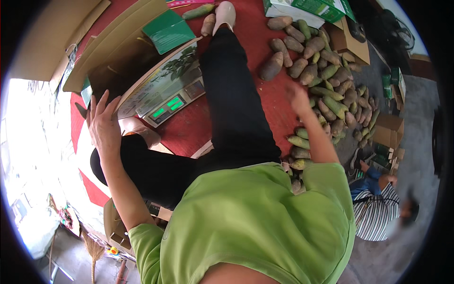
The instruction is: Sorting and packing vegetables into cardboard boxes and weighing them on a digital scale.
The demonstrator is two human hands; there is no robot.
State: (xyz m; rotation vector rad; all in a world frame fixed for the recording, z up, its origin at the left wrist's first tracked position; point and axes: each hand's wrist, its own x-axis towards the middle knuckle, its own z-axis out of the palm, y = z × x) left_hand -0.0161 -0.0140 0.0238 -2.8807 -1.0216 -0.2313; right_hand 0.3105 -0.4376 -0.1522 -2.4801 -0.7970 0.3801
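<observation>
My left hand (104,124) is at the near left corner of an open cardboard box (156,78), its fingers spread along the rim and nothing seen in its grip. The box stands on a digital scale (174,103) with lit green displays. Inside, the box is in deep shadow, so its contents are hard to make out. My right hand (298,100) is at the left edge of a large heap of root vegetables (333,94), which look like green and purplish-brown radishes. Motion smears its fingers, and no held thing can be made out.
Red matting (246,61) covers the floor under my legs. A green-and-white carton (302,12) stands beyond the heap. More cardboard boxes (388,130) lie at the right, near a person in a striped top (378,215). A straw broom (93,248) is at lower left.
</observation>
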